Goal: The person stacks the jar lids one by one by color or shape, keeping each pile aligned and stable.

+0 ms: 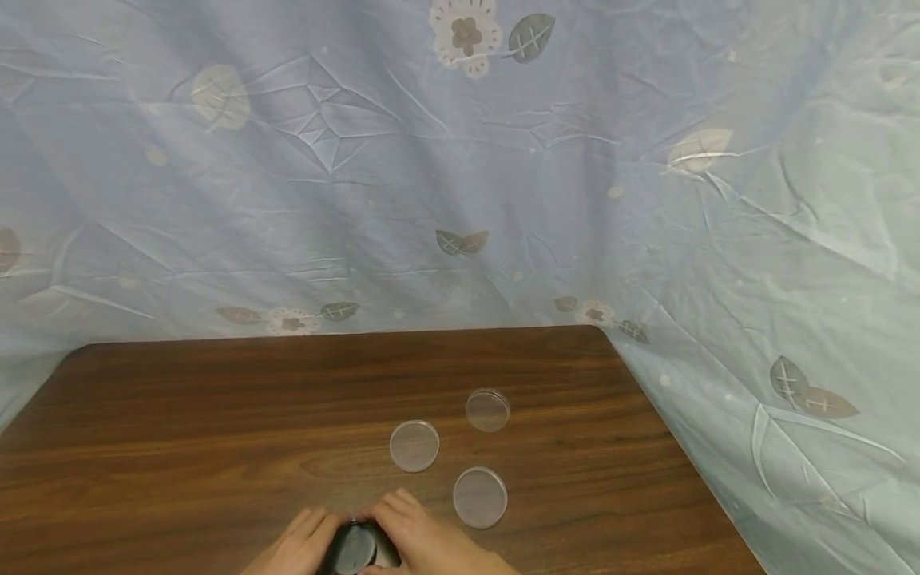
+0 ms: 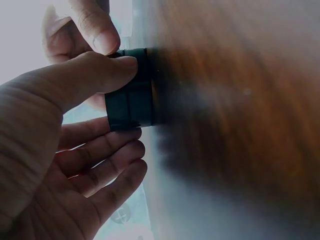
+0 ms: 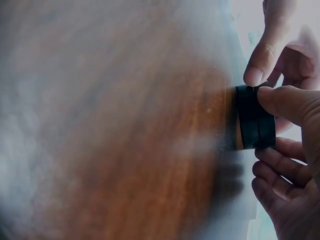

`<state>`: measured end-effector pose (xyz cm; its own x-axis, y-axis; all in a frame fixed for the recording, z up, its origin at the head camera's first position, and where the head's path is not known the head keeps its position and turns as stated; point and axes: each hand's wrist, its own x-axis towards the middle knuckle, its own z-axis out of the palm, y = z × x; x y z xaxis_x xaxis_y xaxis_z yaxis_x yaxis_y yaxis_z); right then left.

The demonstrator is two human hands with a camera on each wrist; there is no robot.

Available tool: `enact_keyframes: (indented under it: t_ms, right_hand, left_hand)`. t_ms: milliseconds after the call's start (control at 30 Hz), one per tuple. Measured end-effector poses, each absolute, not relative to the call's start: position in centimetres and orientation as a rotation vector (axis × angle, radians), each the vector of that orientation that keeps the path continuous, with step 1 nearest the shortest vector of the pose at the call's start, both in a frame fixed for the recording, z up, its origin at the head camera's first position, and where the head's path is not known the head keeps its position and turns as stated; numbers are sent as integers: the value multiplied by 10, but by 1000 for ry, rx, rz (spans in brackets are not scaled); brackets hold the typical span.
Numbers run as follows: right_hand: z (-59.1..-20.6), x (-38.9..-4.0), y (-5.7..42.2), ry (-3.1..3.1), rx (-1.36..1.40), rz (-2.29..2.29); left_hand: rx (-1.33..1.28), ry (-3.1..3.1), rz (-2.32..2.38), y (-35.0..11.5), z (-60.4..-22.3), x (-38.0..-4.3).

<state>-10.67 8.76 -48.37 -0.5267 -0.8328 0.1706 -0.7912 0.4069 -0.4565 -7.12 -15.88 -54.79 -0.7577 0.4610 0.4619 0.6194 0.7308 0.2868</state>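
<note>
Black cylinder point(image 2: 130, 107), brown table point(image 1: 180, 415) — wood-grained, pale-blue cloth point(image 1: 395, 200) — leaf-and-flower print

container point(image 1: 355, 549) between left hand point(image 1: 305, 539) and right hand point(image 1: 424, 535); on the table point(image 1: 216, 431) beyond, near petri dish point(image 1: 480, 498) at right, far petri dish point(image 1: 488, 410) behind it, third petri dish point(image 1: 414, 446) left of both; hanging cloth point(image 1: 402, 184) behind the table, along its right side

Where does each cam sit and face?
Head: worn on head, facing forward-down at table and clear dishes; left hand and right hand at bottom edge.
Left wrist: on that wrist, facing the dark round object, table at frame right; left hand large, right beyond.
Right wrist: on that wrist, same object, table at frame left; right hand large, left beyond.
Both wrist views share the object and both hands.
</note>
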Motion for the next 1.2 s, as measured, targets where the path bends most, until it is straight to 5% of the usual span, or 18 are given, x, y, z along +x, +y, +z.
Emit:
enact_keyframes:
  t_ms: [1200]
  right_hand:
    - [-486,-105,90,2598,-1487,-774]
  left_hand:
    - [-875,-2472,-552,-153,-526,-70]
